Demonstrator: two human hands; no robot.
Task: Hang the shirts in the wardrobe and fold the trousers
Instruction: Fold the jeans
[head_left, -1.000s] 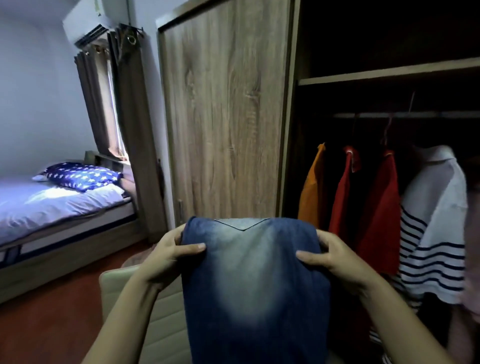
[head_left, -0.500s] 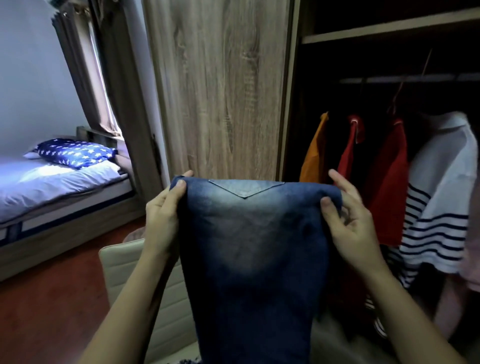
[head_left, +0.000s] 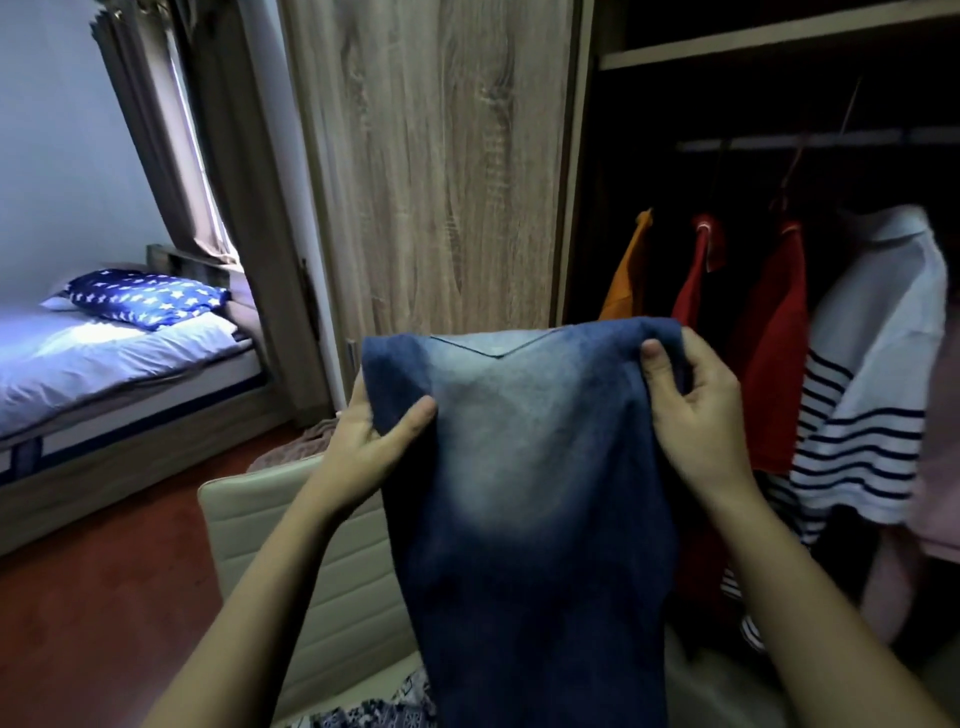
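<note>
I hold a pair of faded blue jeans up in front of me, hanging down from both hands. My left hand grips the left edge near the top, thumb on the front. My right hand pinches the right top corner, fingers curled round the cloth. Behind them the wardrobe stands open, with an orange shirt, red shirts and a white shirt with navy stripes hanging from its rail.
The wooden wardrobe door stands just behind the jeans. A cream chair back is under my left forearm, with patterned cloth on the seat. A bed with a star pillow lies at left, by a curtain.
The jeans have come lower in view. My left thumb has moved onto the front of the cloth, and my right fingers have curled tighter round the top corner.
</note>
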